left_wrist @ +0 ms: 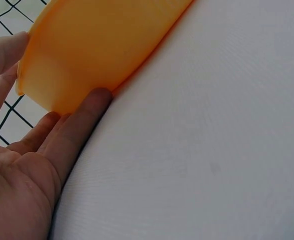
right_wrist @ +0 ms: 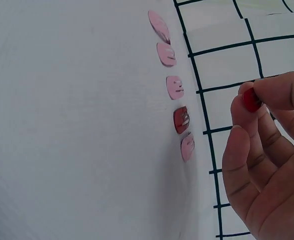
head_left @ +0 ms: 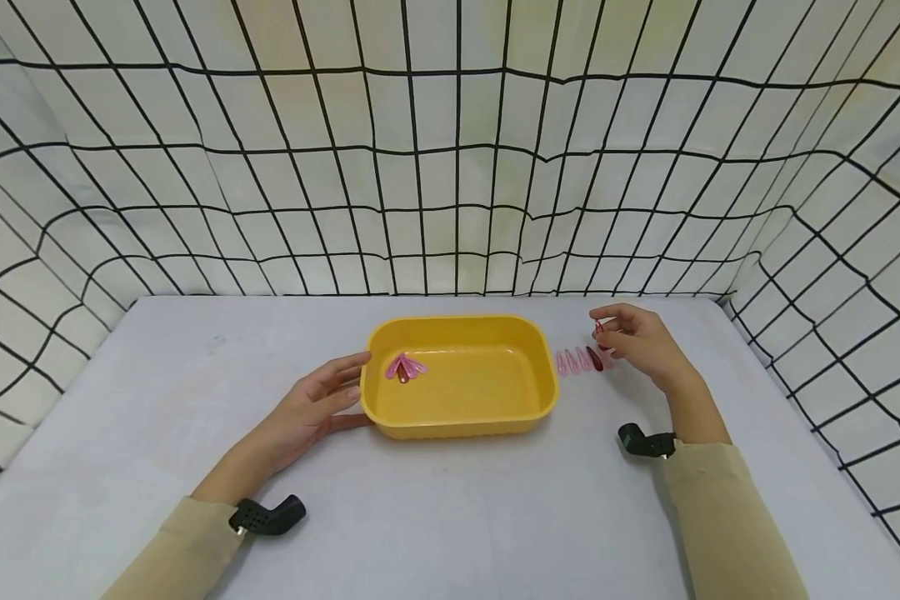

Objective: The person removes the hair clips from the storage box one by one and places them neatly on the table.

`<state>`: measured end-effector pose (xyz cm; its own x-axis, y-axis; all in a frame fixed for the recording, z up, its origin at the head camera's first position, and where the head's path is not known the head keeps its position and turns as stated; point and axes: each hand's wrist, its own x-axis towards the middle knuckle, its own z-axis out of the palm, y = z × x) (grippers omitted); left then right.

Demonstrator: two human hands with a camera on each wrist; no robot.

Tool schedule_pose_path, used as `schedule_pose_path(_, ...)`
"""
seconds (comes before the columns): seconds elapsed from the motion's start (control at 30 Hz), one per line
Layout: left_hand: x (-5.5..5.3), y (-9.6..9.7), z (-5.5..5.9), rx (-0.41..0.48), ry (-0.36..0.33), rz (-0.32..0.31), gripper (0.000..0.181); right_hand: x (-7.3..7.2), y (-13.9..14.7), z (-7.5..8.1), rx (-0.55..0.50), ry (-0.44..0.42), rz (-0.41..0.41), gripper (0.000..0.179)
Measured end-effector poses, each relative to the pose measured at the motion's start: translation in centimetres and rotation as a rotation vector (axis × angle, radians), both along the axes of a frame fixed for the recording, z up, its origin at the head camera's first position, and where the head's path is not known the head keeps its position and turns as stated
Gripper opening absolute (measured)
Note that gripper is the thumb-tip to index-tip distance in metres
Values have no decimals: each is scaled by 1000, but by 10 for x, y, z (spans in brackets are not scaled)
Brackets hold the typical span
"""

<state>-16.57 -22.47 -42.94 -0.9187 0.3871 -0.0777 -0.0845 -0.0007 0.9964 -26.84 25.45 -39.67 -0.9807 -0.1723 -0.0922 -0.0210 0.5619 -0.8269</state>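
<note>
My left hand rests against the left end of a yellow plastic tray, its fingers loosely extended along the wall and rim. Inside the tray, near that end, pink snap hair clips lie fanned around a dark red one. My right hand pinches a red hair clip between thumb and fingertips, raised over the table right of the tray. Below it runs a row of pink hair clips with one dark red hair clip among them. The fingers partly hide the held clip.
A white tabletop lies under everything. Black grid netting over pale cloth rises behind the table and along both sides. Each wrist carries a small black camera, such as the left wrist camera.
</note>
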Motion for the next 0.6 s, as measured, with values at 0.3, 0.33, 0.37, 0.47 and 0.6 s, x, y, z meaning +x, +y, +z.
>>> schedule_pose_path(0.3,1,-1,1,-4,-6,8,54,-2,5,-4,37,-9,13,39)
schedule_pose_path(0.33,0,-1,1,-8,-5,8,54,-2,5,-5,46,-7,11,39)
schedule_pose_path(0.37,0,-1,0,-10,-5,7,54,-2,6,-5,54,-5,8,38)
schedule_pose_path(0.47,0,-1,0,-11,-4,6,54,-2,6,-6,74,1,2,37)
schedule_pose_path(0.6,0,-1,0,-9,-6,0,55,-1,7,-7,103,-14,-11,37)
